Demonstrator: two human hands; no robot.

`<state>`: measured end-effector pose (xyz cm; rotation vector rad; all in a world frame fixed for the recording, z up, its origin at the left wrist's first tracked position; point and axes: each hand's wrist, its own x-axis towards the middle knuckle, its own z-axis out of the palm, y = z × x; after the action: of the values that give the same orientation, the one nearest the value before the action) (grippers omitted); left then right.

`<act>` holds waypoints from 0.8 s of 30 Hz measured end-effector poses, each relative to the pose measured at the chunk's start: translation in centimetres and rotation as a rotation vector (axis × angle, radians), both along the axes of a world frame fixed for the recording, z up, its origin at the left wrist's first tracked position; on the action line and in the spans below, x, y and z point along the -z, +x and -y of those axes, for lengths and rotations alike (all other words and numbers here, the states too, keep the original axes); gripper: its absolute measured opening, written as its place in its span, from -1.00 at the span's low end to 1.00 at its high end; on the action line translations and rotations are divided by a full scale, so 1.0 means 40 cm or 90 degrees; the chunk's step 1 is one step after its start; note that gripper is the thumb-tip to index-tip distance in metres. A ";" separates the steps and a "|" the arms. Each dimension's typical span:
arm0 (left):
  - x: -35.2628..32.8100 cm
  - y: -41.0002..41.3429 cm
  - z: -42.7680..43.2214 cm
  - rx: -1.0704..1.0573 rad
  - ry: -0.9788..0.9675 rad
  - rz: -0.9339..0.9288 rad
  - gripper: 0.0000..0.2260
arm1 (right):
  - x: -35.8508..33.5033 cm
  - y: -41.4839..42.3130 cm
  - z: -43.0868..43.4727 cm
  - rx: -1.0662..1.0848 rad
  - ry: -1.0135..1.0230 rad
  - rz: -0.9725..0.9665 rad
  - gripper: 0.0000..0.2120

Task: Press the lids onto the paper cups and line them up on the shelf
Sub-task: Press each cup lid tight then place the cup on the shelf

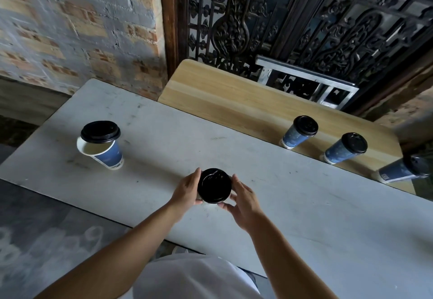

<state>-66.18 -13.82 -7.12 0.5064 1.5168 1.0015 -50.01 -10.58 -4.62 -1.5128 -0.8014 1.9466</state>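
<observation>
The grip is two-handed: left hand (187, 188) and right hand (243, 201) curl round the lidded cup (214, 186), near-centre on the counter (304, 205). Press evenly round the rim to seat it, then line it on the far-right shelf (234, 97).

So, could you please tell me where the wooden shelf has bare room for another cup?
The pale wooden shelf is bare from its left end to the leftmost black-lidded blue paper cup; three cups crowd its right end.

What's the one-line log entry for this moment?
step: seating lid | left hand, right hand: gripping it on table | shelf: three capped cups | pending: open cup, loose lid askew
</observation>
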 end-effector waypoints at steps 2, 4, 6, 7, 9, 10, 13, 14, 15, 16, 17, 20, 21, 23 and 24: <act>-0.004 0.002 0.001 -0.002 -0.002 -0.015 -0.60 | 0.011 -0.004 0.017 0.052 -0.020 -0.016 -0.69; -0.003 0.002 -0.002 0.000 -0.005 -0.027 -0.60 | 0.018 -0.010 0.027 0.065 -0.032 -0.020 -0.67; -0.004 0.000 -0.005 -0.006 -0.010 -0.032 -0.59 | 0.016 -0.013 0.029 0.063 -0.030 -0.022 -0.65; -0.004 -0.001 -0.006 -0.010 -0.012 -0.032 -0.60 | 0.014 -0.015 0.029 0.063 -0.029 -0.021 -0.64; -0.003 -0.004 -0.006 -0.015 -0.011 -0.034 -0.62 | 0.008 -0.018 0.028 0.068 -0.022 -0.014 -0.64; -0.002 -0.004 -0.008 -0.014 -0.007 -0.040 -0.63 | 0.009 -0.019 0.026 0.066 -0.014 -0.005 -0.65; 0.002 -0.004 -0.013 -0.010 0.006 -0.060 -0.66 | 0.012 -0.025 0.026 0.052 0.008 0.016 -0.66; 0.002 -0.004 -0.013 -0.010 0.006 -0.061 -0.66 | 0.014 -0.027 0.027 0.052 0.010 0.017 -0.67; 0.002 -0.003 -0.013 -0.010 0.006 -0.061 -0.67 | 0.015 -0.027 0.029 0.054 0.012 0.020 -0.69; 0.001 -0.002 -0.012 -0.008 0.007 -0.060 -0.67 | 0.016 -0.026 0.030 0.053 0.016 0.021 -0.69; 0.000 0.000 -0.011 -0.007 0.009 -0.059 -0.67 | 0.018 -0.023 0.030 0.048 0.023 0.021 -0.67; -0.004 0.000 -0.009 -0.003 0.019 -0.052 -0.69 | 0.019 -0.017 0.018 0.018 0.045 0.046 -0.59; -0.003 0.000 -0.010 -0.002 0.022 -0.048 -0.68 | 0.020 -0.016 0.015 0.006 0.055 0.060 -0.59; -0.003 -0.001 -0.012 -0.001 0.026 -0.050 -0.64 | 0.024 -0.016 0.009 -0.019 0.076 0.090 -0.65; -0.004 -0.001 -0.013 0.001 0.027 -0.054 -0.63 | 0.024 -0.016 0.006 -0.028 0.080 0.103 -0.68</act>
<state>-66.23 -13.30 -6.97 0.5867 1.5731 1.0246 -50.66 -10.81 -5.60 -1.6043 -1.0143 1.7848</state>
